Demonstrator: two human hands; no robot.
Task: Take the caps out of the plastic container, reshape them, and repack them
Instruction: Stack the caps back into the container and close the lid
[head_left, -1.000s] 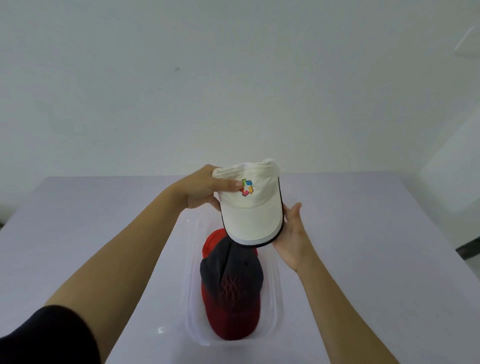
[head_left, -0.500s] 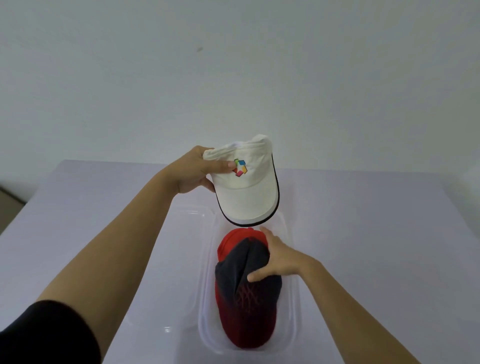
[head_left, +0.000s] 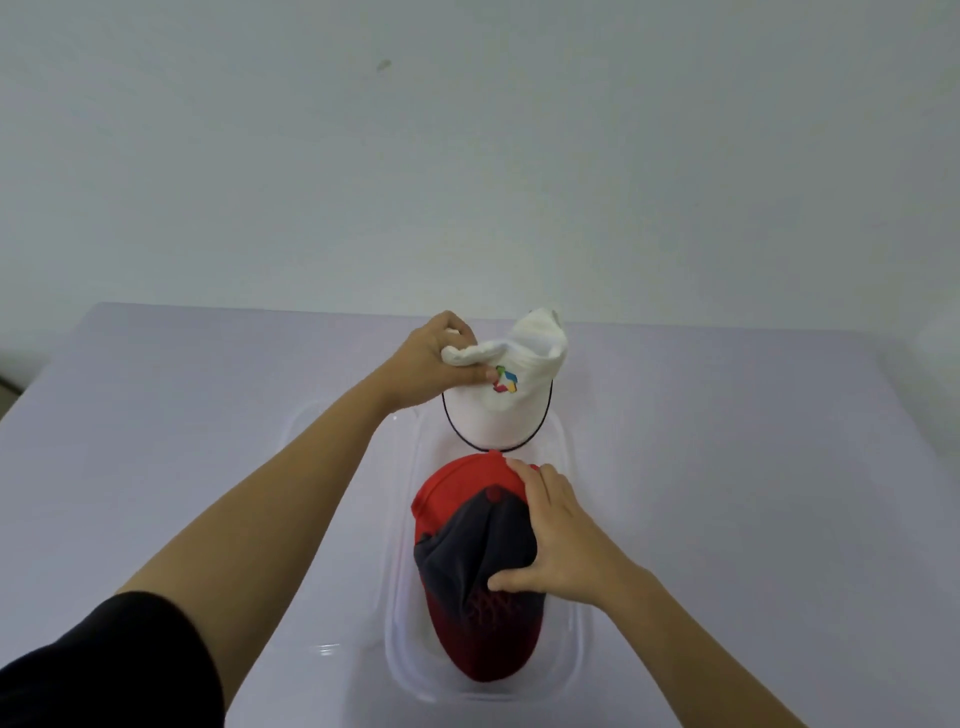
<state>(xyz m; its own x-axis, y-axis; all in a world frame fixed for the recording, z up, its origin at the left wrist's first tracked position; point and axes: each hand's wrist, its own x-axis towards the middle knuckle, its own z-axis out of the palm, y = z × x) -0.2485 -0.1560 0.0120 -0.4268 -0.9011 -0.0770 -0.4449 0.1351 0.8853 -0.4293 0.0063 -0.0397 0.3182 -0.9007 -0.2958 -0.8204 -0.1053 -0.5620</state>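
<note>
Table (head_left: 753, 467): pale lilac, wide, under everything else.
Container (head_left: 571, 613): clear plastic, long, standing on the table toward 6 o'clock of the view; long axis running 12 to 6.
Left hand (head_left: 426, 364): fingers curled tight round the bunched crown of the white cap, thumb pressed on its front just beside the badge; raised above the container's 12 o'clock end, bare forearm reaching in from 7 o'clock, black sleeve at the frame's corner.
Right hand (head_left: 566, 535): fingers bent over the dark cap from 3 o'clock, tips reaching the red cap's far edge, thumb hooked across the dark cloth at its near side; palm down, wrist coming in from 5 o'clock.
Red cap (head_left: 483, 644): lying inside the container, brim toward 6 o'clock.
Dark cap (head_left: 478, 540): crumpled, lying on top of the red cap.
White cap (head_left: 498, 415): held in the air at 12 o'clock of the red cap, dark-edged brim hanging down, crown squashed.
Badge (head_left: 505, 380): small, many-coloured, on the white cap's front.
</note>
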